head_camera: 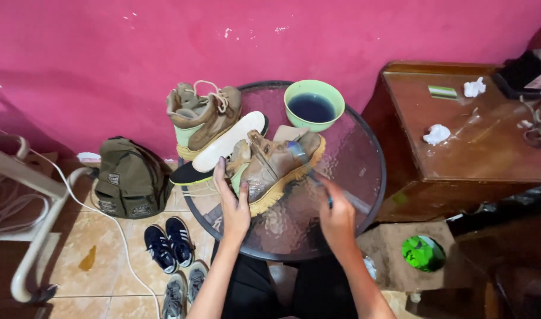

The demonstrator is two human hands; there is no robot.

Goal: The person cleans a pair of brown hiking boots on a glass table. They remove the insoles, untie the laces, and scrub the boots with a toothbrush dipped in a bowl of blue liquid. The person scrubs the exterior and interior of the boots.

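A: Hands first: left hand (pixel 235 204) is gripping the heel end of the tan boot (pixel 277 168) lying on its side on the round glass worktop (pixel 359 177). Right hand (pixel 337 220) is clenching a thin brush (pixel 311 171), bristle end blurring against the boot upper.

B: Risks?

A: Boot is sitting near the middle, but a hard scrub stroke could be shoving it toward the green bowl (pixel 313 104) just behind. Glass is looking wet, so things may be sliding.

B: Bowl contents?

A: Dark bluish liquid, filling it partway. A spill would be running toward the second boot (pixel 202 118) and white insole (pixel 228 143) beside it, then dripping onto the sneakers (pixel 169 241) on the floor.
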